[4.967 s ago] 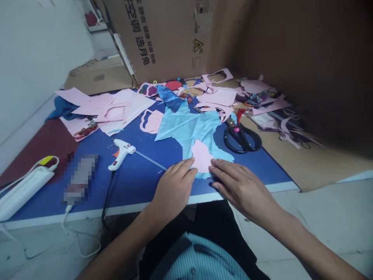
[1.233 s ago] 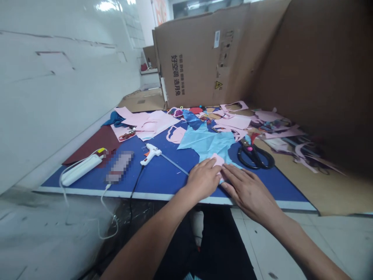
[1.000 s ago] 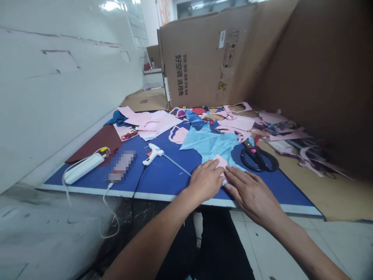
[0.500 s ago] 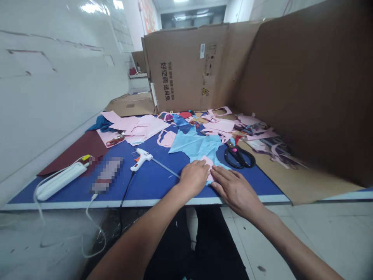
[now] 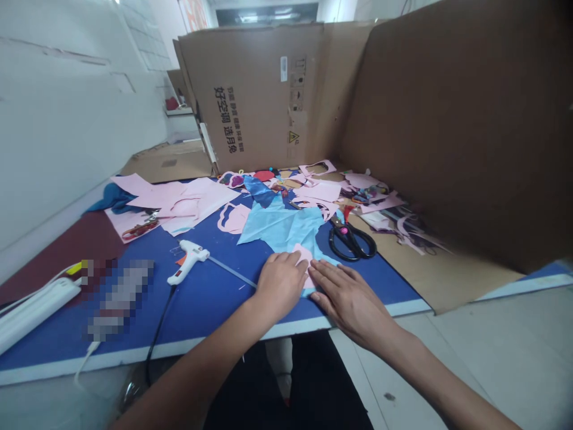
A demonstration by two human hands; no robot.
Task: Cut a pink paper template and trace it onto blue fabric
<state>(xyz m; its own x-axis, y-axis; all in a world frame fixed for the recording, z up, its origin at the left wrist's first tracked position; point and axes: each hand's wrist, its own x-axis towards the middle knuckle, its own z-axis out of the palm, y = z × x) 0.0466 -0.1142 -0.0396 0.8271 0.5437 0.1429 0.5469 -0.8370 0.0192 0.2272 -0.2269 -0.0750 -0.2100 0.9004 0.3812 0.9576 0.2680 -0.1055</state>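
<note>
My left hand (image 5: 280, 282) and my right hand (image 5: 347, 297) lie flat, fingers stretched out, side by side near the front edge of a blue board (image 5: 210, 298). Both press on a small pink paper cutout (image 5: 305, 258) that rests on a light blue sheet (image 5: 282, 227). The hands cover most of the pink piece; only a strip shows between them. Neither hand holds anything.
A white glue gun (image 5: 187, 261) with a black cord lies left of my hands. Black scissors (image 5: 350, 240) lie to the right. Pink paper scraps (image 5: 188, 200) litter the far side. Large cardboard panels (image 5: 452, 119) stand behind and to the right. A white power strip (image 5: 31, 307) sits far left.
The camera view has shifted upward and swung since five seconds ago. My hands have drawn closer together over the pink cutout and stayed flat on it.
</note>
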